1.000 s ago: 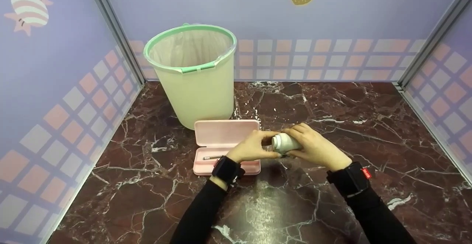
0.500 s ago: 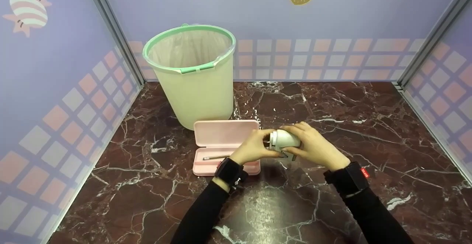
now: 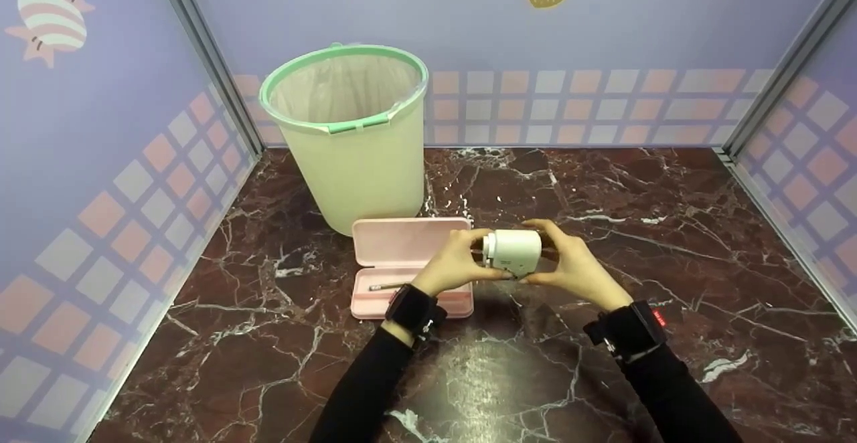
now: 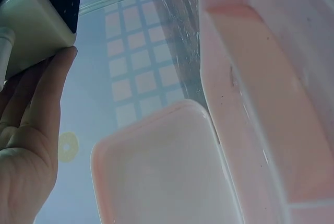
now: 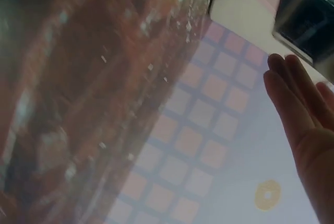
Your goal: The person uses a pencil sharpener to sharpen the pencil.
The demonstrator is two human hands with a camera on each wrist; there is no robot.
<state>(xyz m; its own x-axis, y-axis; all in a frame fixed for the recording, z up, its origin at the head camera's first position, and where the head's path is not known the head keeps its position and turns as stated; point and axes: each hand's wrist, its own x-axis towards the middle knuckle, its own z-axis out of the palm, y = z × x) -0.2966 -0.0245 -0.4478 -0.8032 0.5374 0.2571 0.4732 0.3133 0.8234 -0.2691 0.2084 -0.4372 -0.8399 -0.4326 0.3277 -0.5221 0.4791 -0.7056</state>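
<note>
A small white boxy device (image 3: 514, 252) with a dark clear compartment lies level between both hands, a little above the marble table (image 3: 602, 189). My left hand (image 3: 455, 262) pinches its left end, where a round white part sticks out. My right hand (image 3: 574, 268) grips the body from the right. In the left wrist view the device (image 4: 36, 20) sits at the top left above my left hand (image 4: 26, 145). In the right wrist view its dark part (image 5: 305, 10) shows above my right hand (image 5: 308, 125).
An open pink pencil case (image 3: 402, 242) lies just left of the hands, with one pencil (image 3: 385, 286) in its tray. Behind it stands a pale green bin (image 3: 348, 142) lined with a bag. Patterned walls close in the table on three sides.
Both hands have raised the white device a little and turned it from tilted to level. The case, pencil and bin have not moved.
</note>
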